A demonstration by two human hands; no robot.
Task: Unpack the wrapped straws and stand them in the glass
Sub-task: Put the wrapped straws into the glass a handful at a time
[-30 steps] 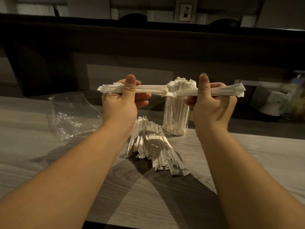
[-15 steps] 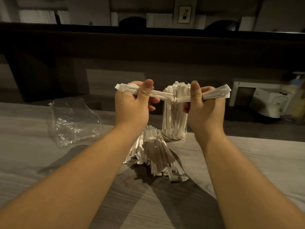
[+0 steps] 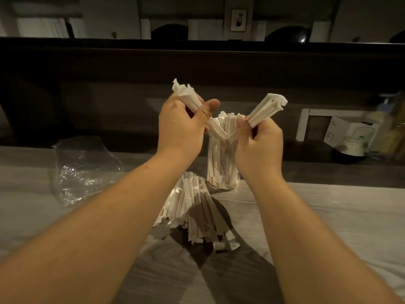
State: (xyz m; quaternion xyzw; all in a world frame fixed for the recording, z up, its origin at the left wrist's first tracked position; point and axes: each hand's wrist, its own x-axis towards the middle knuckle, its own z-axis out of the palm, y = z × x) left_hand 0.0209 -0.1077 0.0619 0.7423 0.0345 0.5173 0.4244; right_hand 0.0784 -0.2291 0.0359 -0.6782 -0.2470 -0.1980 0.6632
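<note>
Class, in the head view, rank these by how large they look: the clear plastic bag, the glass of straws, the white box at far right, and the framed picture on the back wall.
Largest to smallest:
1. clear plastic bag
2. glass
3. white box, though it stands farther back
4. framed picture, farthest away

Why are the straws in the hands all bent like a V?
The bundle of wrapped straws is folded in the middle, over the glass. The left hand and right hand each grip one half, ends tilted up. It looks bent, maybe creased; I cannot tell if any broke.
</note>
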